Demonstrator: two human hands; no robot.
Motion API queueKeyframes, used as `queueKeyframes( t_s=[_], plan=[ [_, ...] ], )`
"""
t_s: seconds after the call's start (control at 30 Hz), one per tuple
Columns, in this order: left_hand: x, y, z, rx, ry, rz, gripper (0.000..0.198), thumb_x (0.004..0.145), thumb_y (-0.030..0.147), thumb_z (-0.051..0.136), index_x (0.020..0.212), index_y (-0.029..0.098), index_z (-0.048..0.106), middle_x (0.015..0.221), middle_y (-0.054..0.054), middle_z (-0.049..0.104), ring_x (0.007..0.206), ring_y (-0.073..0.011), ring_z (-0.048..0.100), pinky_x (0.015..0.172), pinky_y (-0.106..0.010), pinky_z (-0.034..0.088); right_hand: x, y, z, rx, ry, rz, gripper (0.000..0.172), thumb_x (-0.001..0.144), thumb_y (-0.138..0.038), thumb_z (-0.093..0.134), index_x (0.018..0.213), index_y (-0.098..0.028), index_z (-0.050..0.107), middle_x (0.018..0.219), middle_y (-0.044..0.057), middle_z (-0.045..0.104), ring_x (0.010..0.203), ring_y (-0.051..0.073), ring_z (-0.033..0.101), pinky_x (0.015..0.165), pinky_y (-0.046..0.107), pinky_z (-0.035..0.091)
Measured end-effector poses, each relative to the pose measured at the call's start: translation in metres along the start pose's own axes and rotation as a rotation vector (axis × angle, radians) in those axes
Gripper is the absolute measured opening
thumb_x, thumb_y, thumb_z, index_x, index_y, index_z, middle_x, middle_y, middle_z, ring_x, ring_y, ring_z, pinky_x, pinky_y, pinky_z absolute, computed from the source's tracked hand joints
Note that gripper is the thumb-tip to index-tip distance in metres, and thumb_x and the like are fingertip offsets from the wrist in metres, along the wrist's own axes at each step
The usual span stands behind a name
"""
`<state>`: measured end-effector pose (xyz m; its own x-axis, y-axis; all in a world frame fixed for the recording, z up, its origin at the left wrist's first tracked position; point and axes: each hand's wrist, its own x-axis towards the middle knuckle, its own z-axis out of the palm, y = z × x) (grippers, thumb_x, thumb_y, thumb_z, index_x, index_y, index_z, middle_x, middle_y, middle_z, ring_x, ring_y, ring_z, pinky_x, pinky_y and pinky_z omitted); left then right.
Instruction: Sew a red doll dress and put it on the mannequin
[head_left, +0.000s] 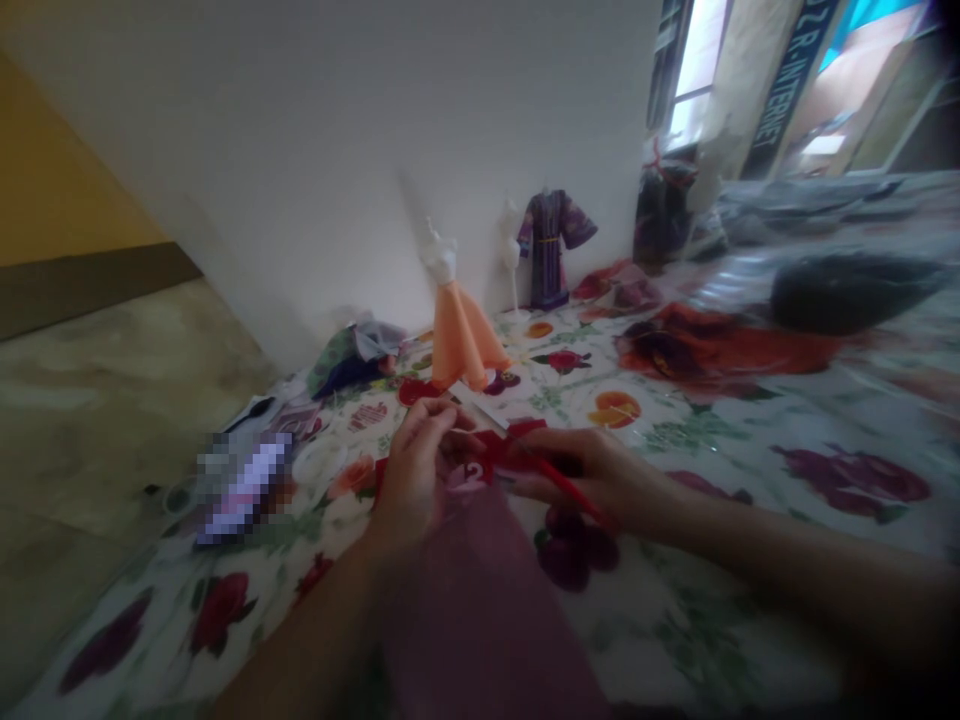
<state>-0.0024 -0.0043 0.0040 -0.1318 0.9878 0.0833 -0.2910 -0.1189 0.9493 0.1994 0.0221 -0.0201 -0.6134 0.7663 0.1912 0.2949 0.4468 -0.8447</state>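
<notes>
My right hand (592, 465) is closed round red-handled scissors (566, 485). Their pale blade points up and left, just past the fingertips of my left hand (424, 450). That left hand has its fingers bent in a pinch at the upper end of a mauve cloth (480, 590), which runs down toward me. Beneath both hands lies a red piece (474, 470) with a white figure 2 on it; blur hides what it is. Whether the blade touches the cloth, I cannot tell.
A small dress form with an orange skirt (461, 335) stands just beyond my hands, near a purple robe (550, 250) by the wall. Orange-red cloth (720, 340) and a black bundle (847, 290) lie right. Folded fabrics (356, 355) sit left on the flowered tablecloth (277, 625).
</notes>
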Motion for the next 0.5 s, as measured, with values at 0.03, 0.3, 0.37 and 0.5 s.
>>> queueKeyframes(
  t_s=[0.03, 0.3, 0.37, 0.5],
  plan=[
    [0.0002, 0.0002, -0.0005, 0.005, -0.002, 0.019, 0.014, 0.083, 0.028, 0.068, 0.084, 0.018, 0.058, 0.08, 0.0, 0.065, 0.065, -0.0118, 0.063, 0.062, -0.024, 0.048, -0.0001, -0.0002, -0.0002, -0.003, -0.001, -0.003, 0.043, 0.089, -0.054, 0.068, 0.111, -0.017, 0.073, 0.077, 0.002, 0.064, 0.066, 0.013, 0.053, 0.059, 0.026, 0.04],
    [-0.0001, -0.0042, -0.0034, 0.131, 0.01, 0.146, 0.015, 0.08, 0.026, 0.074, 0.079, 0.017, 0.061, 0.072, 0.002, 0.063, 0.068, -0.0102, 0.059, 0.068, -0.022, 0.047, 0.001, -0.003, -0.0002, 0.008, -0.064, -0.002, 0.041, 0.088, -0.055, 0.067, 0.098, -0.015, 0.07, 0.072, 0.0, 0.06, 0.063, 0.012, 0.05, 0.057, 0.025, 0.039],
    [0.0005, -0.0045, -0.0027, 0.122, 0.016, 0.137, 0.015, 0.079, 0.025, 0.074, 0.078, 0.017, 0.061, 0.07, 0.003, 0.062, 0.066, -0.01, 0.059, 0.066, -0.022, 0.047, 0.0014, -0.0022, 0.0003, 0.015, -0.074, 0.004, 0.04, 0.088, -0.055, 0.068, 0.096, -0.016, 0.069, 0.072, 0.0, 0.06, 0.063, 0.012, 0.049, 0.057, 0.025, 0.039],
    [0.0013, -0.0044, -0.0004, 0.081, 0.026, 0.123, 0.017, 0.074, 0.021, 0.077, 0.078, 0.017, 0.061, 0.07, 0.003, 0.061, 0.064, -0.0087, 0.058, 0.064, -0.021, 0.047, 0.0015, -0.0006, 0.0005, 0.002, -0.064, 0.006, 0.038, 0.087, -0.054, 0.068, 0.095, -0.017, 0.068, 0.071, 0.0, 0.058, 0.063, 0.012, 0.048, 0.057, 0.025, 0.039]
  ],
)
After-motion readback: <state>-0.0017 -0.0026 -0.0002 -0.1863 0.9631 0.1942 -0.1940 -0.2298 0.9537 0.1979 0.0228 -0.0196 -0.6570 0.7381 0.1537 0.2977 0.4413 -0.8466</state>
